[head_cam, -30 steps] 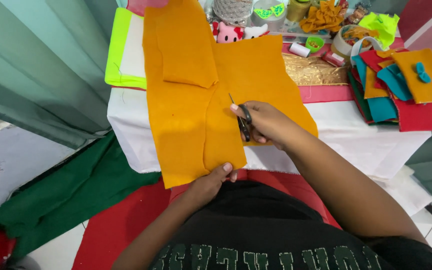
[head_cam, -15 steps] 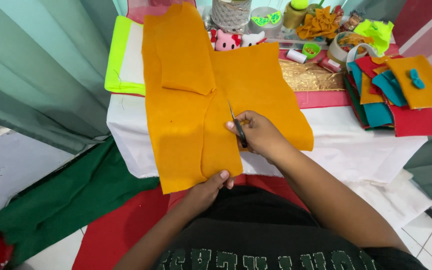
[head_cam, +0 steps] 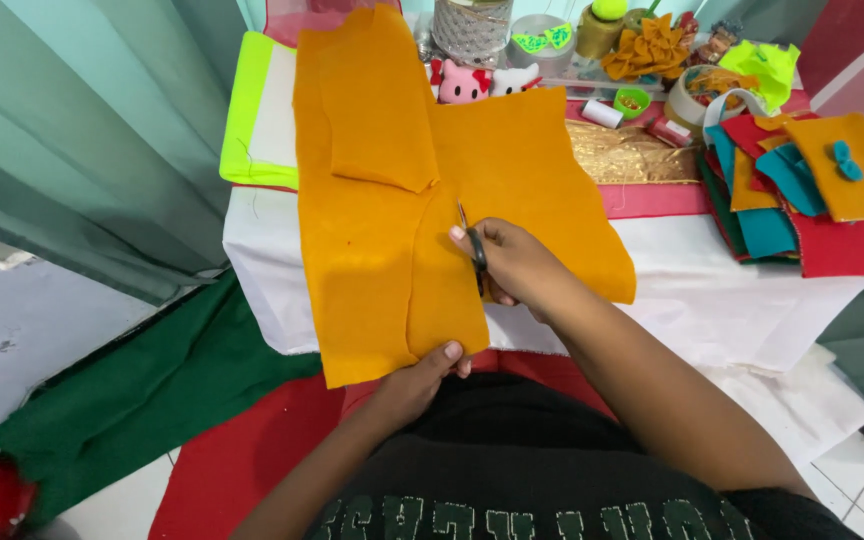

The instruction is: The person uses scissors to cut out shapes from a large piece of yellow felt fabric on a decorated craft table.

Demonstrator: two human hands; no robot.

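Two hands are working one sheet of orange felt (head_cam: 372, 250) at the near edge of the white-covered tabletop (head_cam: 712, 300). The right hand (head_cam: 517, 265) is closed around the dark handles of a pair of scissors (head_cam: 472, 245), with the blades pointing away from the person and running up a cut line through the middle of the sheet. The left hand (head_cam: 417, 385) is pinching the bottom hem of the felt, thumb on top, pulling it taut over the tabletop's edge.

Judging by where the blade tips are sitting, the cut is reaching roughly from the hem to the middle of the sheet, so about half the length is looking parted. The stretch above the scissors, up toward the far edge, is showing no slit and seems left to do.

The felt itself is a mustard-orange, matte and fairly stiff. It is lying half on the tabletop and half hanging toward the person's lap, with an upper flap folded down over itself on the left part. Its right edge is slanting down across the white cloth.

Beyond it, a lime-green sheet (head_cam: 247, 110) is peeking out at the left, a stack of red, teal and orange felt pieces (head_cam: 812, 200) is sitting at the right, and green fabric (head_cam: 152, 390) is lying on the floor.
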